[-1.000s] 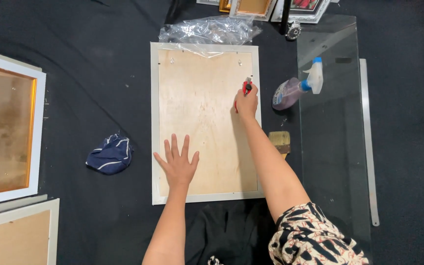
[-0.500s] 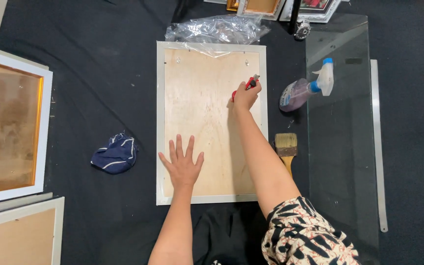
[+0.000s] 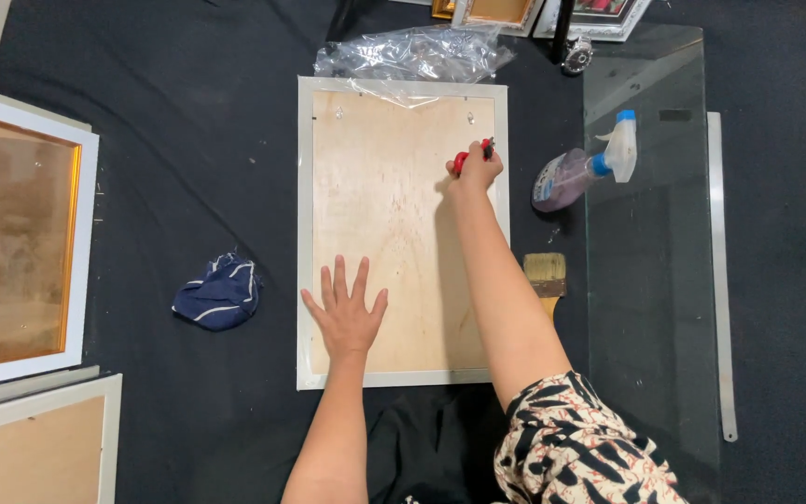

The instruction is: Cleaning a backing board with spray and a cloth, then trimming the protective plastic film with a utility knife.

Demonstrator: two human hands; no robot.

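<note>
While left hand (image 3: 345, 315) flat on frame back (image 3: 394, 168), right hand (image 3: 474, 170) grips red tool (image 3: 466, 155).

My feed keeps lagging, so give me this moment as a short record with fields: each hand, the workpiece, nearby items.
left hand: flat, fingers spread, on backing board
right hand: grips red-handled tool at frame's right edge
frame: face down on black cloth, wooden backing board up
nearby: spray bottle, brush, glass pane, blue rag
</note>
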